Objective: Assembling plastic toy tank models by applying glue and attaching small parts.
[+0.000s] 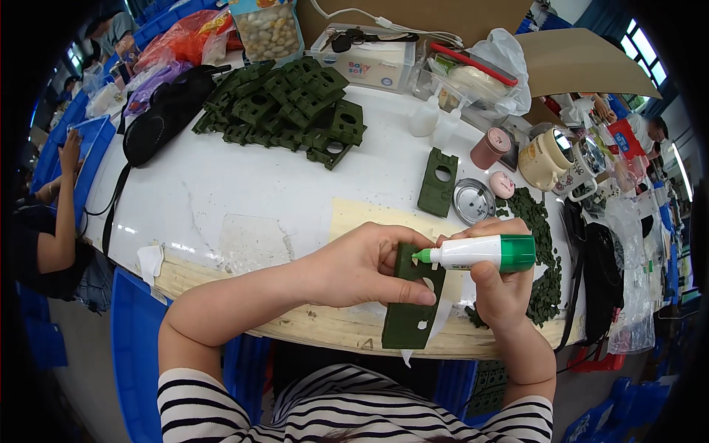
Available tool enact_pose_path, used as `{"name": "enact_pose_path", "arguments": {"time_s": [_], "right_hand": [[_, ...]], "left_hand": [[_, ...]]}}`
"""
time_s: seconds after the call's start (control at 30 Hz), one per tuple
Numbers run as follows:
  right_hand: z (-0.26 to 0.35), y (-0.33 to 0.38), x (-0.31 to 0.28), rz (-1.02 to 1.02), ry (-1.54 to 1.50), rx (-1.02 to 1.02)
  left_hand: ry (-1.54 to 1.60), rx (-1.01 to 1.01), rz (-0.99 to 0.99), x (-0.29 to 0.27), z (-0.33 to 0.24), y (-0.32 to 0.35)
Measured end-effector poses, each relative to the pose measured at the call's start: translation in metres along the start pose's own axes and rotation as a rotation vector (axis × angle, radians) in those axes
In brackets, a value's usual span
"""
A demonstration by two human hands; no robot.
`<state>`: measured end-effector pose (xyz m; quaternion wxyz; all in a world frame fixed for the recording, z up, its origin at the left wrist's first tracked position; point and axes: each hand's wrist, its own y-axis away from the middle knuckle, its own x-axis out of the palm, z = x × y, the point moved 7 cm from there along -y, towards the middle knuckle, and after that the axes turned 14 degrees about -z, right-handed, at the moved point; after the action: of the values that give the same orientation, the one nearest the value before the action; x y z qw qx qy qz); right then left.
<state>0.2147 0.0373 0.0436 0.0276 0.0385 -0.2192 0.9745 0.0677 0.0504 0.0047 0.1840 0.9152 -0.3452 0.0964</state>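
Observation:
My left hand (365, 264) pinches a flat dark green plastic part (405, 317) with cut-out holes, held over the table's front edge. In my right hand (501, 295) is a white glue bottle (469, 252) with a green base, lying sideways. Its green nozzle points left and meets or nearly meets the upper end of the part; I cannot tell whether it touches. Beyond my hands a similar green part (439, 183) lies on the table beside a round metal tin (474, 201). Many small green pieces (543, 221) are spread to the right.
A heap of green plastic parts (284, 107) stands at the back. Near it are a black pouch (159, 122), a clear box (362, 59) and white squeeze bottles (425, 117). A pink cylinder (491, 148) and a cream mug (545, 159) stand at right. Another person's arm (65, 199) is at far left.

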Motion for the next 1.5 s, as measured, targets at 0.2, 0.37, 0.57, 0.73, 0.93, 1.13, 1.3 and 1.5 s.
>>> {"name": "enact_pose_path", "arguments": {"time_s": [0.2, 0.37, 0.57, 0.73, 0.93, 1.13, 1.3, 1.5], "right_hand": [[0.0001, -0.0002, -0.0015, 0.009, 0.012, -0.034], [0.0007, 0.0, 0.0002, -0.033, -0.05, 0.006], [0.0003, -0.0006, 0.0018, -0.004, -0.055, 0.014], [0.0008, -0.0005, 0.0008, 0.016, -0.012, -0.024], [0.0001, -0.0007, 0.002, 0.018, -0.023, -0.023], [-0.0001, 0.0, 0.0005, 0.01, 0.002, -0.013], [-0.0008, 0.0003, 0.0009, 0.012, 0.004, -0.013], [0.0001, 0.0, 0.0006, 0.019, 0.016, -0.025]], "left_hand": [[0.027, 0.007, 0.001, 0.0004, 0.0012, -0.0009], [0.028, 0.002, 0.001, -0.0002, 0.0014, -0.0009], [0.03, -0.001, 0.007, -0.0004, -0.0007, -0.0004], [0.05, -0.006, 0.016, 0.0, 0.0001, -0.0009], [0.057, 0.047, 0.019, 0.0002, -0.0013, -0.0009], [0.033, -0.003, 0.013, -0.0004, 0.0009, -0.0015], [0.04, 0.001, 0.019, -0.0005, 0.0009, -0.0015], [0.039, -0.001, 0.018, -0.0003, 0.0004, -0.0016]]}}
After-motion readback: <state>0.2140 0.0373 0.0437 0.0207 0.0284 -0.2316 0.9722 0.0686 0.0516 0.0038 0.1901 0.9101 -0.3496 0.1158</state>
